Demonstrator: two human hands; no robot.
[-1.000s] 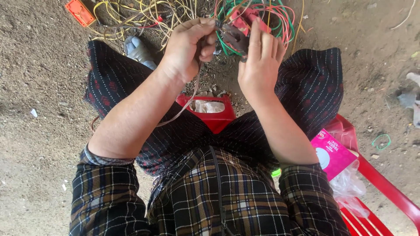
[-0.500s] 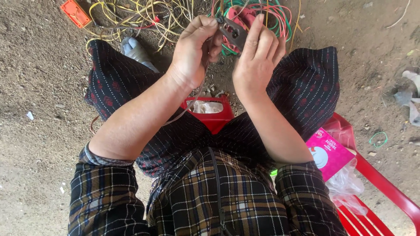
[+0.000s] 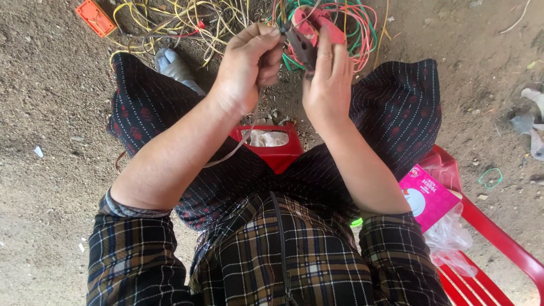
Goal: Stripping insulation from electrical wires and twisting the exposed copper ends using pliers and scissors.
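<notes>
Left hand (image 3: 246, 71) pinched shut on a thin grey wire (image 3: 238, 148) trailing down across the lap; right hand (image 3: 327, 85) wrapped around red-handled pliers (image 3: 309, 35), held above the knees and over the tangle of coloured wires (image 3: 340, 22) on the dirt. Best done with the wire pulled taut and fed squarely into the plier tips, squeezing lightly. Worth keeping fingertips back from the blades, and loose scraps dropping toward the red tub (image 3: 272, 148) between the legs.

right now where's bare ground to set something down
Bare dirt lies left of the left knee, below the orange block, and right of the wire tangle. It is crowded ahead at the wires and around the red chair.
</notes>
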